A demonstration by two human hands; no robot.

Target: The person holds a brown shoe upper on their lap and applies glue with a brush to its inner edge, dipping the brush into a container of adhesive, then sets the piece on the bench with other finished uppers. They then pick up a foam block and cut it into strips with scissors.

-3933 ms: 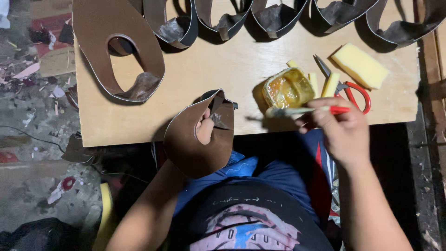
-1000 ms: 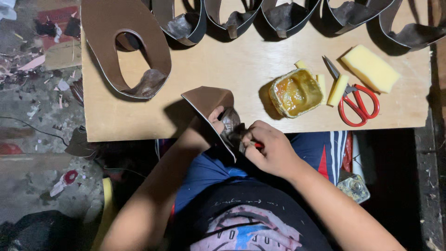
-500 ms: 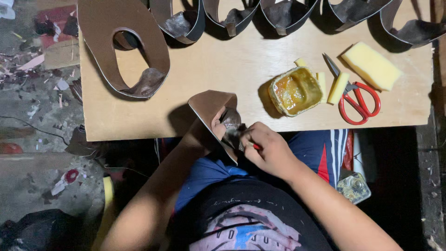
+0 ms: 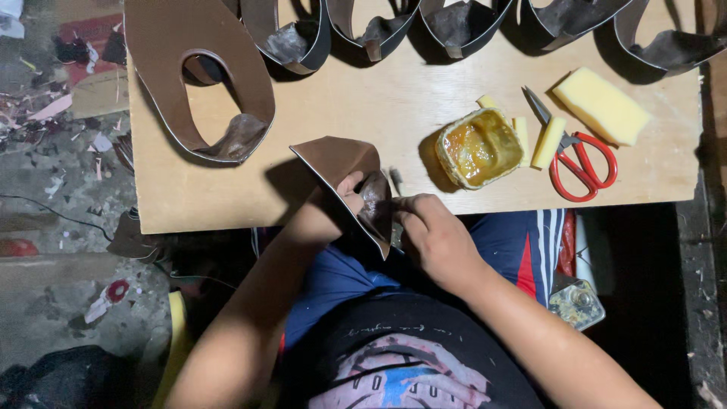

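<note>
At the board's (image 4: 227,197) near edge, head view: left hand (image 4: 350,189) grips a brown leather upper (image 4: 341,163), fingers inside it. Right hand (image 4: 435,238), at 4 o'clock of the upper, is closed against its inner lining; whether it pinches a tool I cannot tell. Glue tub (image 4: 478,146) sits at 3 o'clock, red scissors (image 4: 579,163) beyond it.
</note>
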